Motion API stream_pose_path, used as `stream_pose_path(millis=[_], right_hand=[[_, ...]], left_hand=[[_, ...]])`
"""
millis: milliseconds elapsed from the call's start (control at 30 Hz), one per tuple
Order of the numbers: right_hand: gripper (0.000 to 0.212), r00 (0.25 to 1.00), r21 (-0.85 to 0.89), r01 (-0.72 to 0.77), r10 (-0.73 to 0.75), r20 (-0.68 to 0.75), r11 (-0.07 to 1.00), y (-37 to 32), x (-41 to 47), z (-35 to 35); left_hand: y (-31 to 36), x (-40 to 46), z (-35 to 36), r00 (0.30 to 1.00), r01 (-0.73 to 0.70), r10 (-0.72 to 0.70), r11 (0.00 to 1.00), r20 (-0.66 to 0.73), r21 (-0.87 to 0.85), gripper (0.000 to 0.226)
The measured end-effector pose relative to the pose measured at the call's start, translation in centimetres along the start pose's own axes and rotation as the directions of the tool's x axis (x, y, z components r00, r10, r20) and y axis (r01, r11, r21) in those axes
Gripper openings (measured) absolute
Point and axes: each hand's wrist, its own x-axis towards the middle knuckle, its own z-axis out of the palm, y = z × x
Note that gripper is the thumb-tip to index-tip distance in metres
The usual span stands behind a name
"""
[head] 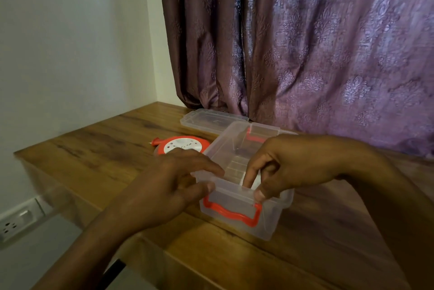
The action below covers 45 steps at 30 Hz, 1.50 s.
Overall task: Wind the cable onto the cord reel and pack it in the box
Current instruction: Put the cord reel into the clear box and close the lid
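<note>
**Box steadied at its near rim, reel waiting beside it**

Nearest the camera, both hands hold the near end of the clear plastic box [244, 167], which stands open on the wooden table [98, 148]. The left hand [169, 186] pinches the rim at the near left corner, thumb against the outer wall and fingers over the top edge. The right hand [288, 165] pinches the same wall further right, its thumb pressed on the outside just above the red latch handle [232, 211] and a fingertip reaching down inside. The box looks empty, though its walls are cloudy and the hands cover part of the floor.

Just beyond the left hand, beside the box's left wall, the red-and-white cord reel [180, 145] lies flat on the table. No loose cable trails from it in view, so the winding appears to be done; whether the plug is fully tucked in cannot be told. A second red latch handle [254, 137] shows at the box's far end. Farther back, the clear lid [211, 119] lies on the table against the foot of the purple curtain [305, 43].

The step in hand seems to be positioning the box for packing. The next move would call for one hand to let go of the rim, reach left for the reel, and lower it flat into the box, then fetch the lid.
</note>
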Motion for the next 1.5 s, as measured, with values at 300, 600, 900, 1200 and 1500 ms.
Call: stream_pose_path(millis=[300, 600, 900, 1200, 1500], right_hand=[[0.018, 0.892, 0.177, 0.136, -0.043, -0.451, 0.975, 0.6, 10.3, -5.0], [0.042, 0.950, -0.486, -0.309, 0.237, -0.205, 0.817, 4.7, 23.6, -4.8], [0.032, 0.939, -0.417, -0.316, 0.343, -0.010, 0.852, 4.1, 25.8, -4.0], [0.034, 0.916, 0.220, -0.218, 0.277, -0.291, 0.951, 3.4, 23.0, -6.8], [0.032, 0.828, 0.554, 0.145, 0.206, -0.522, 0.820, 5.6, 13.3, -10.4]], left_hand=[[-10.5, 5.2, -1.8, 0.771, 0.571, -0.619, 0.776, -0.151, -0.268, 0.011], [-13.1, 7.5, -0.2, 0.577, 0.791, -0.817, 0.556, 0.008, -0.254, 0.033], [-11.7, 8.8, -0.1, 0.505, 0.784, -0.859, 0.416, 0.084, -0.461, 0.058], [-7.1, 10.4, -4.5, 0.646, 0.428, -0.726, 0.599, -0.235, -0.676, 0.061], [0.6, 9.4, -5.1, 0.874, 0.228, -0.479, 0.546, -0.077, -0.806, 0.075]])
